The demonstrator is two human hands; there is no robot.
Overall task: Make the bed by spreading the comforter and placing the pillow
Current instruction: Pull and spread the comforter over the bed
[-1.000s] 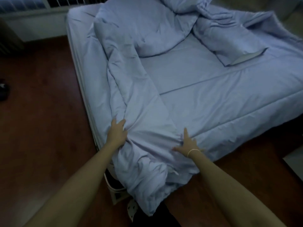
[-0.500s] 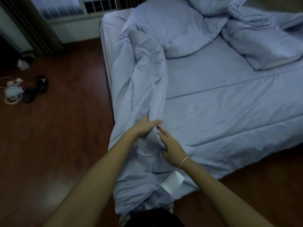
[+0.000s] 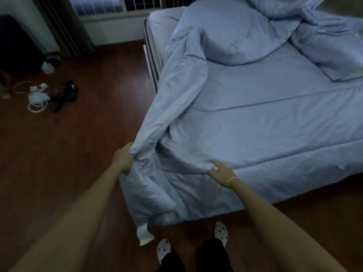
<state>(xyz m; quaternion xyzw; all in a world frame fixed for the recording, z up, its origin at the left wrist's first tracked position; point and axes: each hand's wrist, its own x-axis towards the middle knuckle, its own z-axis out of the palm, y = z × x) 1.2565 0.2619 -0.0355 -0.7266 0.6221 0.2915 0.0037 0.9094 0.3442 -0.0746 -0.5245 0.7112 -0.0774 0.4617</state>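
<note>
A pale blue comforter (image 3: 182, 79) lies bunched in a long roll along the bed's left side and heaped at the head. Its near corner hangs over the foot of the bed (image 3: 275, 134), with a white tag dangling. My left hand (image 3: 123, 157) is clenched on a bunched fold of the comforter, out past the bed's left corner. My right hand (image 3: 222, 171) grips the comforter's edge at the foot of the bed, fingers curled into the cloth. A pillow (image 3: 326, 50) in a matching case lies at the upper right.
Dark wooden floor surrounds the bed. A cable, a face mask and dark small items (image 3: 49, 95) lie on the floor at the left. A window with bars and a curtain stand at the back. My feet in dotted white slippers (image 3: 221, 231) are at the bed's foot.
My hands were close together on the comforter's fold; they have spread apart, the left pulling the fold out to the left, the right taking the edge. The view has shifted right.
</note>
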